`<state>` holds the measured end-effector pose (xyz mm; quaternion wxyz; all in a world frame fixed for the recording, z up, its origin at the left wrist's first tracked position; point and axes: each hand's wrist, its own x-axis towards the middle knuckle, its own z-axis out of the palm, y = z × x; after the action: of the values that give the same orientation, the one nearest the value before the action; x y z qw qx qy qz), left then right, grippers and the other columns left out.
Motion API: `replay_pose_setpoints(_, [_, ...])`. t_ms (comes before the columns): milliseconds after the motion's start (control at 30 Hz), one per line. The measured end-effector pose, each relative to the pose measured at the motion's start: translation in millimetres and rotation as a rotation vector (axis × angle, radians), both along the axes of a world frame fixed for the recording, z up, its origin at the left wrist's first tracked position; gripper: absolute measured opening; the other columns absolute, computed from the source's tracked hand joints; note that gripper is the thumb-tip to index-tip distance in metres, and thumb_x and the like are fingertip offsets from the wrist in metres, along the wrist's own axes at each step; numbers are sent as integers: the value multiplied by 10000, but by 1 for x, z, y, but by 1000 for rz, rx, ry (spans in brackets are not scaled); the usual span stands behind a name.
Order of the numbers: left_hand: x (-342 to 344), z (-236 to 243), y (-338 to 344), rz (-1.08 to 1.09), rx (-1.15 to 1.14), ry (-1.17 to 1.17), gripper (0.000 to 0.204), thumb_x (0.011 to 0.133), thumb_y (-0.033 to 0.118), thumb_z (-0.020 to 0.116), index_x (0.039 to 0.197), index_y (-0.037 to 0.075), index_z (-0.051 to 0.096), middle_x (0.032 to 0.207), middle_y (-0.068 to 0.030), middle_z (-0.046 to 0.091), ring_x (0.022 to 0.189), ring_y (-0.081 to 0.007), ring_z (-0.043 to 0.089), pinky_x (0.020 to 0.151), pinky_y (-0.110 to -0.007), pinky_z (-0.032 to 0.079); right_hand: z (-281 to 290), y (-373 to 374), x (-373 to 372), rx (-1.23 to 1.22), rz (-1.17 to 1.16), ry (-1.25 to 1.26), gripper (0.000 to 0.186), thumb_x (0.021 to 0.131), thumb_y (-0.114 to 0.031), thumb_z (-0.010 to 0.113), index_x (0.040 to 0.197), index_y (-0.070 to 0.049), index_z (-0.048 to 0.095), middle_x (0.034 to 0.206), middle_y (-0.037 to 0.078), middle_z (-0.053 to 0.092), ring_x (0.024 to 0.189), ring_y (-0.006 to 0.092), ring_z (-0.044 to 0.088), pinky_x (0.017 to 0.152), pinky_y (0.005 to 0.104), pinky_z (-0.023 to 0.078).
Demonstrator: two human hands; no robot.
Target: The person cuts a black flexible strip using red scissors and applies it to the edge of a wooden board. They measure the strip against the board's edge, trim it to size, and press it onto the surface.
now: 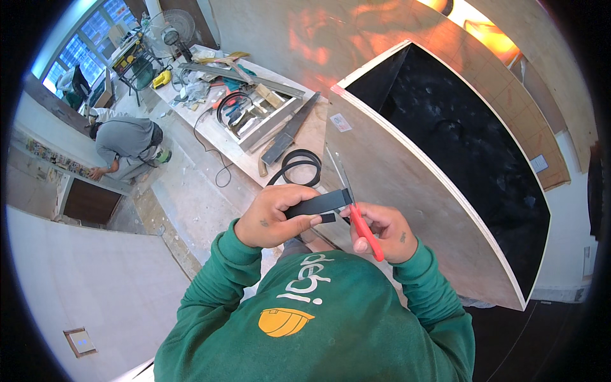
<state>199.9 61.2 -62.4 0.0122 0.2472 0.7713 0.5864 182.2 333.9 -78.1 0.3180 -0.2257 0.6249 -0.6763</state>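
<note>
My left hand point(272, 215) is closed around a flat black strip point(321, 203), thumb on one side. A short end of the strip doubles back below the thumb. In my right hand point(386, 233) is a pair of red-handled scissors point(364, 233), with the metal blades pointing up and away from me. The strip's free end meets the scissors close to the pivot; whether the blades are parted there is too small to tell. Just beyond my left hand, a coil of black strip point(299, 167) lies at the near end of the cluttered workbench point(245, 158).
To the right stands a large plywood box point(398, 172) with a curved edge and black inside. A hand saw point(289, 132) and a tray of tools point(272, 122) lie on the bench. Another person point(129, 141) bends by the left wall. A fan point(176, 27) stands farther back.
</note>
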Motion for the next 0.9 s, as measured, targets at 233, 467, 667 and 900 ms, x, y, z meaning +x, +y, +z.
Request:
replay_pose_setpoints(233, [1, 0, -4, 6, 3, -46, 243, 837, 71, 751, 1041, -34, 672, 867, -87, 665, 763, -131, 606, 678, -264, 479, 4, -6, 1, 17, -15, 76, 583, 839, -234, 802, 1323, 3, 579, 778, -26, 564, 648, 37, 482, 570, 213, 379])
replay_pose_setpoints(467, [3, 5, -2, 29, -14, -1, 247, 836, 111, 727, 1045, -10, 673, 819, -112, 659, 705, -193, 603, 660, -304, 481, -3, -8, 3, -4, -53, 179, 570, 838, -192, 799, 1318, 20, 574, 740, -27, 557, 630, 42, 482, 559, 220, 379])
replay_pose_setpoints(667, [5, 3, -1, 51, -22, 13, 245, 837, 97, 723, 1047, -18, 670, 837, -116, 658, 721, -187, 610, 672, -302, 485, -6, -9, 7, -54, -83, -12, 513, 851, -112, 779, 1295, 31, 566, 760, -6, 599, 626, 42, 532, 568, 201, 404])
replay_pose_setpoints(900, [6, -3, -5, 118, -5, 29, 265, 848, 112, 735, 1062, -28, 665, 875, -109, 660, 736, -167, 603, 673, -284, 477, -25, -5, 8, -17, -217, -85, 448, 858, -109, 777, 1246, 18, 592, 786, -43, 571, 668, 27, 503, 594, 199, 406])
